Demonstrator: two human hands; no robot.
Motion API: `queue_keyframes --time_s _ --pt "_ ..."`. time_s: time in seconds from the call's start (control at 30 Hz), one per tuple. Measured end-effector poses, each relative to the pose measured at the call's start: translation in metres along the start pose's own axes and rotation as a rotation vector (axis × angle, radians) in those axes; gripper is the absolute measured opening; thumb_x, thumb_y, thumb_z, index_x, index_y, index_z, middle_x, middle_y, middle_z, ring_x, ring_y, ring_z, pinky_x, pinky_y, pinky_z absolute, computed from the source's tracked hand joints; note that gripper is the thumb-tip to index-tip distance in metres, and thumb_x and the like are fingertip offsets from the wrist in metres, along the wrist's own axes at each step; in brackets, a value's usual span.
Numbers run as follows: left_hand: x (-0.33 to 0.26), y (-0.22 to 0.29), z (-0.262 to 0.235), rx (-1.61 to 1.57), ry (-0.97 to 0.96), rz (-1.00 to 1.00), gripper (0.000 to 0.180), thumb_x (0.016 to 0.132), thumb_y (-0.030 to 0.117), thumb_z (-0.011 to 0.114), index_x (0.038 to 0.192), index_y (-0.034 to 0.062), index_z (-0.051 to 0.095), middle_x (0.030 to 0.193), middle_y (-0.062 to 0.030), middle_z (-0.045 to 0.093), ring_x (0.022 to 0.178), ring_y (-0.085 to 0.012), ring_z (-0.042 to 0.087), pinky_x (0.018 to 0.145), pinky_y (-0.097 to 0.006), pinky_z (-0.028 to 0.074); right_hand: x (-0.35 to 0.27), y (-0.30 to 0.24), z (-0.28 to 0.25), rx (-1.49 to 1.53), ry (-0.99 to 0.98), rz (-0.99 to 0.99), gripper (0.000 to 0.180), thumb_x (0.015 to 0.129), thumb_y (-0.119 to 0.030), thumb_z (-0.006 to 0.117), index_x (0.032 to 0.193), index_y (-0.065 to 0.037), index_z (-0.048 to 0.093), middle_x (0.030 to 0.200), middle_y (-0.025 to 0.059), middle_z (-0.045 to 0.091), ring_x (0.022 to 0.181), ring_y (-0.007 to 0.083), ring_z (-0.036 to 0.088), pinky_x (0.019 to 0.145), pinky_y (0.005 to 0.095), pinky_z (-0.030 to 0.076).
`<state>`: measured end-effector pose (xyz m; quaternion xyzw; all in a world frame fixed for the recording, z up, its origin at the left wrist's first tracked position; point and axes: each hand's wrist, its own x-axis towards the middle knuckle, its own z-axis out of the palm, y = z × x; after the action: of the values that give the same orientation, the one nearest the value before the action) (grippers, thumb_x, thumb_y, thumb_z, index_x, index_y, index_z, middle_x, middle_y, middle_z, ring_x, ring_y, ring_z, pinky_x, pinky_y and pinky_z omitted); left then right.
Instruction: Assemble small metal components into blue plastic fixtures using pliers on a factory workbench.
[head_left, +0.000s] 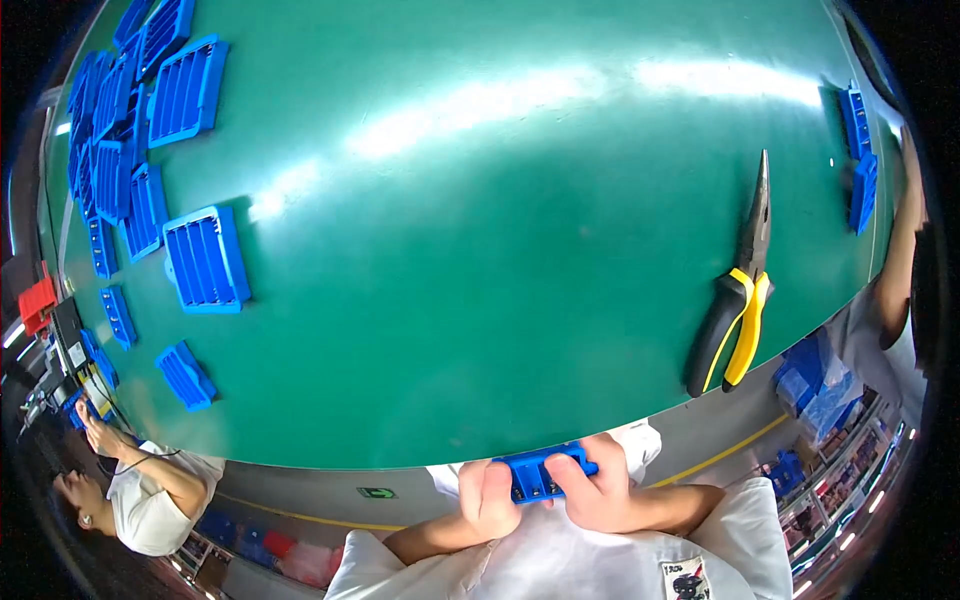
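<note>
Close to my body, at the table's near edge, a small blue plastic slotted part is held between both hands. My left hand is closed on its left end. My right hand grips the right end, with the thumb lying over its face. Small metallic spots show along the part's lower side. Most of my fingertips are hidden behind it. On the table to the right lie long-nose pliers with black and yellow handles, jaws pointing away from me.
Many blue slatted frames lie piled at the far left of the green table, with a larger one nearer. Two blue parts rest at the right edge. A co-worker sits left; another person's arm shows right.
</note>
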<state>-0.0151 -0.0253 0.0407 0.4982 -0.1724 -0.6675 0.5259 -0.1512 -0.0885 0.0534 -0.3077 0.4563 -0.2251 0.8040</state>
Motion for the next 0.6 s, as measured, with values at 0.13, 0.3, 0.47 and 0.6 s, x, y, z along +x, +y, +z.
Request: queue_keyframes --time_s 0.13,0.3,0.47,0.6 --pt "-0.016 -0.010 0.008 -0.009 0.193 -0.137 0.039 0.103 0.022 0.031 0.107 -0.0076 0.057 0.083 -0.0122 0.065 0.060 -0.0153 0.062 0.054 -0.027 0.050 -0.006 -0.004 0.004 0.029 0.095 0.154 0.014 0.097 -0.012 0.055 0.095 0.001 0.059 0.069 0.0036 0.060 0.052 0.0086 0.056 0.043 0.0238 0.044" --pt "0.004 0.014 -0.017 0.492 0.085 0.021 0.026 0.100 0.012 0.046 0.116 -0.0037 0.059 0.102 -0.0090 0.067 0.094 -0.0201 0.064 0.081 -0.030 0.048 0.014 0.002 -0.009 -0.343 -0.050 -0.145 0.016 0.091 -0.006 0.054 0.102 0.003 0.062 0.086 0.0113 0.066 0.079 0.0198 0.065 0.071 0.0331 0.050" --pt "-0.035 0.080 -0.074 0.850 0.095 0.323 0.026 0.085 0.021 0.071 0.099 -0.0012 0.070 0.091 -0.0115 0.071 0.078 -0.0208 0.066 0.070 -0.031 0.051 -0.006 -0.045 -0.044 -0.592 -0.032 -0.596 0.011 0.076 0.003 0.059 0.084 0.001 0.066 0.083 0.0123 0.069 0.073 0.0218 0.067 0.067 0.0298 0.052" --pt "-0.031 0.144 -0.159 0.758 0.765 0.683 0.034 0.095 0.037 0.061 0.086 0.0042 0.062 0.073 0.0049 0.049 0.062 -0.0076 0.040 0.054 -0.024 0.033 0.007 -0.069 -0.071 -0.792 0.570 -1.152 0.010 0.072 0.007 0.060 0.081 0.003 0.060 0.090 0.0157 0.063 0.086 0.0299 0.061 0.077 0.0361 0.049"
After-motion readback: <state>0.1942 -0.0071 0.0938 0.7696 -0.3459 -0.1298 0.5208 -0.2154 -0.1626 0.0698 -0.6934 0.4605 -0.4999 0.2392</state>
